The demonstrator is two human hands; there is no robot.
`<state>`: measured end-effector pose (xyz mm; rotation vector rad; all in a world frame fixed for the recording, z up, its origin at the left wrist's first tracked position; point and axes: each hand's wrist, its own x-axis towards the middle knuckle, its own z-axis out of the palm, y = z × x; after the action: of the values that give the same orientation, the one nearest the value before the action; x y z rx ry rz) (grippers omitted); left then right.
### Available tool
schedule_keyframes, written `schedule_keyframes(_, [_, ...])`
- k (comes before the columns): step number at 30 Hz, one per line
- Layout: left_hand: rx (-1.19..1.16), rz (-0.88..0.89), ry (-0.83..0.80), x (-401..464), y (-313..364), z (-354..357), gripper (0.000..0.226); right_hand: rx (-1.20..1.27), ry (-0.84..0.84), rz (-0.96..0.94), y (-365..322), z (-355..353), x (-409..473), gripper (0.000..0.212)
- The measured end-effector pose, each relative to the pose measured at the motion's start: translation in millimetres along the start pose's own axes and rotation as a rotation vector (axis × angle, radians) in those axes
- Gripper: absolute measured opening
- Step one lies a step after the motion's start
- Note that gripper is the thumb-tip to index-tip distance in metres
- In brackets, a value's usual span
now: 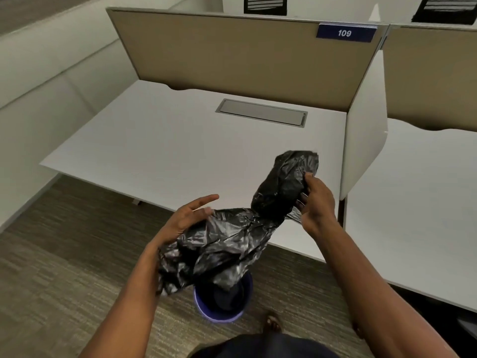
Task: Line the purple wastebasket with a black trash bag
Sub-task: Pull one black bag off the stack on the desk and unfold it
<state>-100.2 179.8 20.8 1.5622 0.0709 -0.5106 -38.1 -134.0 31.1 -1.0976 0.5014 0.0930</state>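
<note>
In the head view, nearest to us, the purple wastebasket (pixel 219 304) stands on the carpet just in front of our feet, its mouth partly hidden by the black trash bag (pixel 227 244) that hangs over it. We hold the bag bunched between both hands, above the front edge of the white counter (pixel 160 140). Our left hand (pixel 187 220) cradles the lower bulk with its fingers (pixel 206 200) loosely spread, not clenched; our right hand (pixel 316 202) grips the raised upper end, fingers closed on the plastic.

The step in hand looks to be opening the bag. To do it well, we should find the open hem, separate its two layers, shake air in, then lower the closed end into the basket and fold the hem evenly over the rim.
</note>
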Motion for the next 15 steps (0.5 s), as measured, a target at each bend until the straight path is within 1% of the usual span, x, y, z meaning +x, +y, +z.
schedule_keyframes(1, [-0.001, 0.006, -0.018, -5, -3, -7, 0.065, 0.027, 0.030, 0.041, 2, 0, 2, 0.019])
schedule_keyframes(3, [-0.011, 0.001, 0.013, -16, -6, -18, 0.071, 0.061, 0.086, 0.114, 7, 2, 6, 0.019])
schedule_keyframes(4, [-0.032, -0.020, 0.026, -22, -7, -23, 0.069, 0.089, 0.107, 0.143, 10, 4, 8, 0.021])
schedule_keyframes(6, [-0.114, -0.096, 0.064, -31, -9, -33, 0.052, 0.164, 0.146, 0.183, 14, 8, 11, 0.025])
schedule_keyframes(8, [-0.091, -0.173, 0.141, -39, -8, -40, 0.043, 0.200, 0.153, 0.187, 20, 15, 9, 0.023])
schedule_keyframes(9, [-0.055, -0.188, 0.152, -45, -5, -44, 0.042, 0.176, 0.136, 0.191, 25, 20, 7, 0.022])
schedule_keyframes(11, [-0.067, -0.162, 0.068, -64, 3, -50, 0.043, 0.074, 0.090, 0.235, 39, 29, -1, 0.027])
schedule_keyframes(12, [-0.113, -0.138, 0.047, -73, 9, -48, 0.041, -0.008, 0.074, 0.269, 49, 33, -7, 0.034])
schedule_keyframes(13, [-0.149, -0.112, 0.064, -83, 15, -44, 0.036, -0.102, 0.065, 0.303, 61, 36, -16, 0.046])
schedule_keyframes(15, [-0.292, -0.070, 0.151, -109, 25, -27, 0.030, -0.257, 0.091, 0.310, 87, 40, -41, 0.067])
